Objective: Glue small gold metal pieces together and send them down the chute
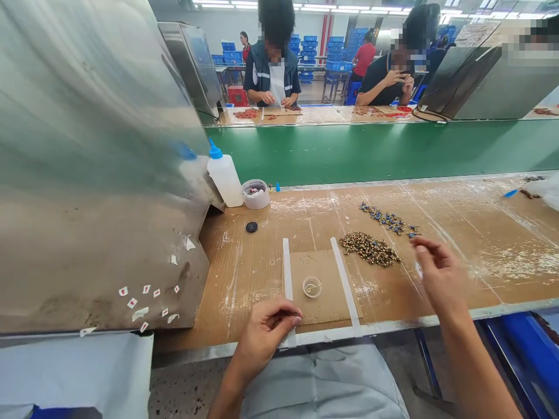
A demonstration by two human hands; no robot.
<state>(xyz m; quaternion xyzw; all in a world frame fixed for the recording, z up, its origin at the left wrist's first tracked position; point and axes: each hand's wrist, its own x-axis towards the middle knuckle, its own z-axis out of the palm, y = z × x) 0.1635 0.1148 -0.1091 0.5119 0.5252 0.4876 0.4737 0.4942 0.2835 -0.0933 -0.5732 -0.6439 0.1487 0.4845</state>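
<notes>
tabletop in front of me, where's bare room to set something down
One bare patch lies between the steel panel and the cardboard pad, nearer than the black disc; another behind the pad, between the tape roll and the brassy pile. Crowded: that pile and the blue pieces beside the right hand, and the back-left corner with bottle and tape roll.

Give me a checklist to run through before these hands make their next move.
1. Small cup standing on the cardboard pad: ok.
2. White tape strips along both sides of the pad: ok.
3. Gold-coloured pile apart from the blue pieces: ok.
4. Blue pieces gathered tightly: not ok, they lie loosely strewn.
5. Left hand holding something: cannot tell.
6. Right hand, near the blue pieces, holding one: cannot tell, it is blurred.
</notes>
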